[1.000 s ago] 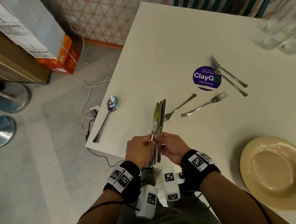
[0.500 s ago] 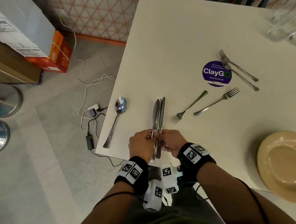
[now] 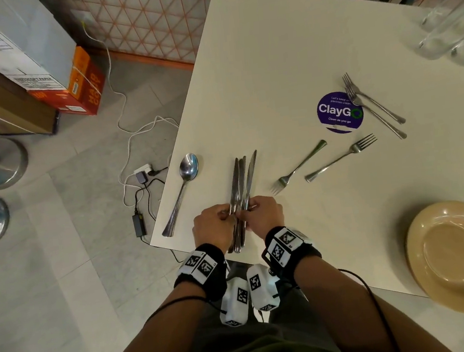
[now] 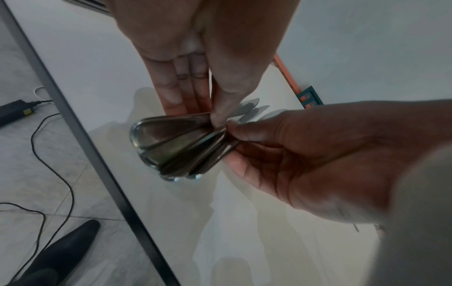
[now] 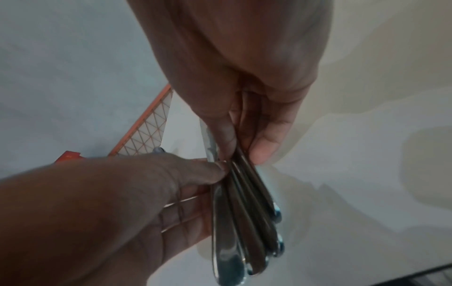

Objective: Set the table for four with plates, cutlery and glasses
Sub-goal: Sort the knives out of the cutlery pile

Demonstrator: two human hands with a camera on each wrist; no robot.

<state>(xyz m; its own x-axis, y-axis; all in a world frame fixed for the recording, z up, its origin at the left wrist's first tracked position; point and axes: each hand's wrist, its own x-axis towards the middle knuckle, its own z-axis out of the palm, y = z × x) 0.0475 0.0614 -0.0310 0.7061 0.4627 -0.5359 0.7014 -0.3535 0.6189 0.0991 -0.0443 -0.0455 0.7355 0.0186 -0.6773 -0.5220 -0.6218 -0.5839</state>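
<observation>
A bundle of several steel knives (image 3: 240,180) is held over the near left edge of the white table (image 3: 270,65), blades pointing away from me. My left hand (image 3: 223,216) and right hand (image 3: 250,212) both pinch the bundle at mid-length. In the left wrist view my left hand (image 4: 200,114) and right hand (image 4: 233,139) pinch the fanned knife handles (image 4: 171,147). The right wrist view shows the same handles (image 5: 239,222) between my right hand (image 5: 242,151) and left hand (image 5: 210,183). A beige plate (image 3: 415,242) sits at the near right.
A spoon (image 3: 182,192) lies left of the knives near the table's edge. Two forks (image 3: 296,169) (image 3: 340,158) lie right of them, and two more (image 3: 372,103) beside a purple sticker (image 3: 338,111). Clear glasses (image 3: 450,32) stand far right. Cables and boxes are on the floor at left.
The knife blades have fanned apart, with one now splayed to the right. Both hands stay pinched on the bundle at the same spot above the table's edge.
</observation>
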